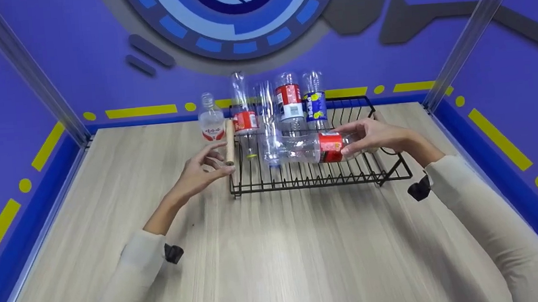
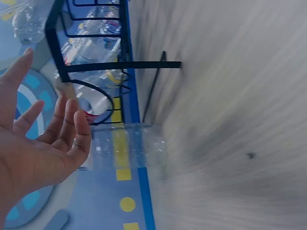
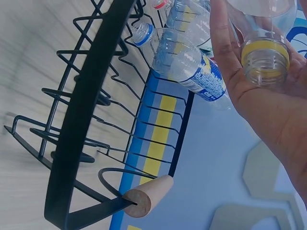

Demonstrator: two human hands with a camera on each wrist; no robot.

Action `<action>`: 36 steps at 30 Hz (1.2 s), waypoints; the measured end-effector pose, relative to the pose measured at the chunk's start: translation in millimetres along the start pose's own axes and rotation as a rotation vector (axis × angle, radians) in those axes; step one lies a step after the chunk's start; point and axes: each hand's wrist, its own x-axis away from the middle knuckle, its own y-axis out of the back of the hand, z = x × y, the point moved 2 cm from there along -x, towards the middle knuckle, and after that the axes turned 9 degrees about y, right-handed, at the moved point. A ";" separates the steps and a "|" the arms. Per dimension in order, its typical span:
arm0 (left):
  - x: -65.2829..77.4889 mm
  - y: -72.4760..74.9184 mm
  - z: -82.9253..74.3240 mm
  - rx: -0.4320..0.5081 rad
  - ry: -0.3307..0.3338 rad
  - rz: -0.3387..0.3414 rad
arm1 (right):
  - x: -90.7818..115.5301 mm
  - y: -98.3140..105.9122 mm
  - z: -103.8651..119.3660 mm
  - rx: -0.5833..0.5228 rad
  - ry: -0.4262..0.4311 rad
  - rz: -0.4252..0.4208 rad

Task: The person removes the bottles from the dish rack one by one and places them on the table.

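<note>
In the head view my right hand (image 1: 376, 135) grips a clear plastic bottle (image 1: 330, 147) with a red label, lying sideways above the black wire rack (image 1: 295, 185). The right wrist view shows its uncapped neck (image 3: 265, 60) with a yellow ring, close to the palm. Its other end overlaps an unlabelled clear bottle (image 1: 267, 112) in the rack. My left hand (image 1: 198, 173) holds nothing; its fingers are loosely bent beside the rack's left wooden handle (image 1: 230, 142). That same hand (image 2: 45, 148) appears in the left wrist view near the rack's end.
Other bottles lean in the rack: one with a red label (image 1: 245, 120), one red-and-white (image 1: 289, 99), one blue-labelled (image 1: 316, 106). Left of the rack, an upright bottle (image 1: 212, 122) stands on the wooden table (image 1: 277, 256). Purple walls (image 1: 100, 78) enclose the back and sides.
</note>
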 end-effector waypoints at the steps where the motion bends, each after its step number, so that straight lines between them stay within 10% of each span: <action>1: 0.5 0.9 -4.9 0.005 -0.009 -0.014 | 0.1 -0.6 0.2 0.001 -0.002 0.003; 19: 9.3 -29.5 -72.7 -0.255 -0.202 0.227 | -8.9 -19.4 15.2 0.082 0.058 0.071; 36: 8.2 -45.3 -85.3 -0.442 -0.306 0.211 | -9.9 -32.8 22.4 0.119 0.141 0.114</action>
